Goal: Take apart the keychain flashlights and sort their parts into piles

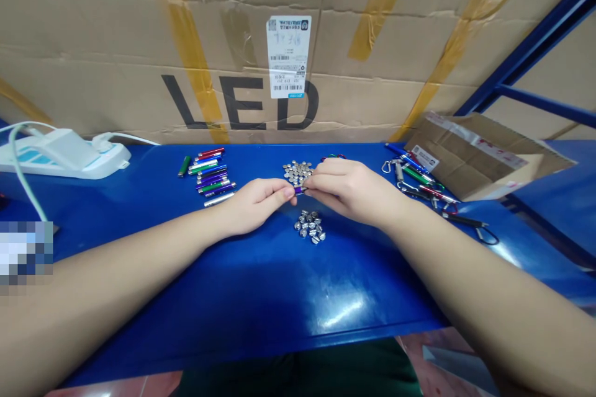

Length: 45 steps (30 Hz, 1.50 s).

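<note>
One tube (298,190) between left hand (254,205) and right hand (349,189)

Blue bench (261,298) with button cells (298,172), flashlights (209,178)

Our left hand (254,205) and right hand (349,189) close together mid-bench, over blue bench (261,304). Widest free room for us: bare bench on near side, below lower button-cell pile (310,226). Farther button-cell pile (297,172) blocks straight reach to back edge. Leftward, row of small flashlights (207,177) in way; bare strip beyond, then power strip (60,155). Rightward, carabiner keychains (416,183) and cardboard flap (484,155) obstruct. Cardboard carton (233,31) walls rear.
</note>
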Tool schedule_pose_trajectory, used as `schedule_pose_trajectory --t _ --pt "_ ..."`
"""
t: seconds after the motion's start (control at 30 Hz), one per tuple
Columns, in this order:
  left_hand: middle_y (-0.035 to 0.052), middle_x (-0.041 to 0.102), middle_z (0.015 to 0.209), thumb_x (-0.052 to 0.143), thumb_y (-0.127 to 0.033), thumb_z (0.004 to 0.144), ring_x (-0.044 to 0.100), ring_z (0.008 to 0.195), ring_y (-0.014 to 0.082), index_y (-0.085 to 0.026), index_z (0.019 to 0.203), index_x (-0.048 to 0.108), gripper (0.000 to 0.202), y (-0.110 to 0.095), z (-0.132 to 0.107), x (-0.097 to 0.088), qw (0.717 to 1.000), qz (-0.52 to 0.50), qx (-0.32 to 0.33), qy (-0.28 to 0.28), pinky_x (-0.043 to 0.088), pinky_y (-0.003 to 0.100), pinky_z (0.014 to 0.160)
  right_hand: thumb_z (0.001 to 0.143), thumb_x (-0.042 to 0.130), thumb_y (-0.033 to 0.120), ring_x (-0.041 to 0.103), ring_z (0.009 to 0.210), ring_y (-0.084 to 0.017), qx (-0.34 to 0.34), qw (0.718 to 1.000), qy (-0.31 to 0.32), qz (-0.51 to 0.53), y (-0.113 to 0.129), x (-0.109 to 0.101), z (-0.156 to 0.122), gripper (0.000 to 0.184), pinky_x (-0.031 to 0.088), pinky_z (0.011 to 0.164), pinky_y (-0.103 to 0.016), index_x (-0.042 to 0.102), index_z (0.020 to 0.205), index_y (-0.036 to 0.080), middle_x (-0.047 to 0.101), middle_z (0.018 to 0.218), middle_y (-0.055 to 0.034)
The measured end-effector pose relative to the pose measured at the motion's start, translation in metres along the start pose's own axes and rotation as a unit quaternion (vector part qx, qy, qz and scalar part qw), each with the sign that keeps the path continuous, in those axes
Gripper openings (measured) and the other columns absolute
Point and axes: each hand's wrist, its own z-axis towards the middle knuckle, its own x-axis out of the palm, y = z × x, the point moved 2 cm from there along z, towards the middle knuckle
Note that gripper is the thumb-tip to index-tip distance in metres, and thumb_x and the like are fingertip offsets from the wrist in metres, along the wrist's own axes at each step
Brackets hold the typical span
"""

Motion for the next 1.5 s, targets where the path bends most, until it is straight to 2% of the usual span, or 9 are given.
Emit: schedule_pose_trajectory --t 0.1,0.27,0.37,0.5,0.73,1.07,1.23,1.37,1.5 --pt "0.0018 0.071 0.081 0.042 -0.049 0.106 0.063 0.073 0.0169 -0.018 0.095 0.069 0.042 0.001 -0.001 0.001 0.999 0.035 0.016 -0.019 0.049 0.028 0.069 0.101 0.061 0.032 0.064 0.074 -0.018 0.122 0.981 -0.008 0.149 -0.003 0.006 0.0 0.018 0.052 0.074 -0.034 0.067 0.091 0.019 0.072 0.082 -0.0052" --pt "0.0007 0.074 0.085 0.046 -0.039 0.106 0.066 0.073 0.016 -0.02 0.102 0.069 0.03 -0.001 -0.003 0.003 0.994 0.093 0.064 -0.017 0.047 0.027 0.069 0.086 0.079 0.049 0.069 0.066 -0.014 0.282 0.838 0.003 0.467 -0.008 0.021 -0.001 0.035 0.06 0.066 -0.03 0.064 0.087 0.018 0.072 0.078 -0.0025" --pt "0.0003 0.073 0.083 0.046 -0.038 0.107 0.065 0.071 0.0159 -0.02 0.101 0.069 0.03 -0.001 -0.003 0.004 0.992 0.109 0.069 0.0 0.045 0.027 0.068 0.077 0.087 0.045 0.069 0.067 -0.014 0.31 0.806 0.023 0.503 -0.008 0.02 0.0 0.036 0.061 0.067 -0.029 0.068 0.086 0.016 0.072 0.075 -0.0019" --pt "0.0012 0.075 0.087 0.048 -0.04 0.106 0.067 0.074 0.017 -0.021 0.104 0.071 0.03 0.001 -0.002 0.004 0.992 0.115 0.056 0.006 0.046 0.027 0.069 0.076 0.086 0.038 0.069 0.067 -0.014 0.323 0.816 0.024 0.479 -0.009 0.016 -0.001 0.028 0.06 0.069 -0.029 0.072 0.084 0.016 0.073 0.073 -0.0019" --pt "0.0021 0.075 0.087 0.047 -0.047 0.105 0.067 0.076 0.0176 -0.019 0.099 0.069 0.036 0.001 -0.001 0.002 0.997 0.066 0.029 0.027 0.05 0.028 0.071 0.086 0.071 0.026 0.067 0.076 -0.017 0.223 0.928 -0.014 0.299 0.0 0.01 -0.003 0.008 0.054 0.071 -0.03 0.07 0.085 0.019 0.073 0.082 -0.0033" --pt "-0.0057 0.038 0.059 0.049 -0.064 0.102 0.037 0.053 0.0113 -0.019 0.079 0.058 0.052 0.008 -0.001 -0.004 0.964 -0.199 -0.082 0.153 0.034 0.025 0.051 0.103 0.047 0.011 0.059 0.081 -0.02 -0.117 0.992 -0.022 -0.031 0.015 0.006 0.002 0.025 0.05 0.077 -0.034 0.065 0.089 0.02 0.068 0.084 -0.0071" --pt "-0.0023 0.053 0.065 0.043 -0.058 0.106 0.05 0.059 0.0131 -0.018 0.086 0.061 0.047 0.008 -0.003 -0.001 0.99 -0.115 -0.029 0.071 0.044 0.026 0.059 0.099 0.061 0.022 0.066 0.085 -0.019 0.053 0.992 -0.053 0.105 0.012 0.006 0.0 0.005 0.055 0.081 -0.034 0.064 0.1 0.018 0.072 0.093 -0.0078" --pt "0.0041 0.073 0.093 0.053 -0.043 0.105 0.067 0.084 0.0176 -0.018 0.104 0.07 0.03 0.005 -0.003 0.0 0.996 0.055 0.067 -0.033 0.05 0.028 0.078 0.098 0.062 0.044 0.068 0.07 -0.017 0.259 0.916 0.057 0.302 0.003 0.012 -0.002 0.028 0.057 0.069 -0.031 0.062 0.086 0.018 0.07 0.079 -0.0049" --pt "0.0061 0.076 0.103 0.057 -0.036 0.104 0.07 0.092 0.0191 -0.019 0.114 0.072 0.025 0.002 -0.004 -0.001 0.984 0.108 0.114 -0.08 0.051 0.029 0.081 0.098 0.061 0.053 0.069 0.067 -0.016 0.281 0.865 0.11 0.4 0.0 0.016 -0.001 0.037 0.058 0.068 -0.031 0.062 0.087 0.017 0.072 0.083 -0.0057"
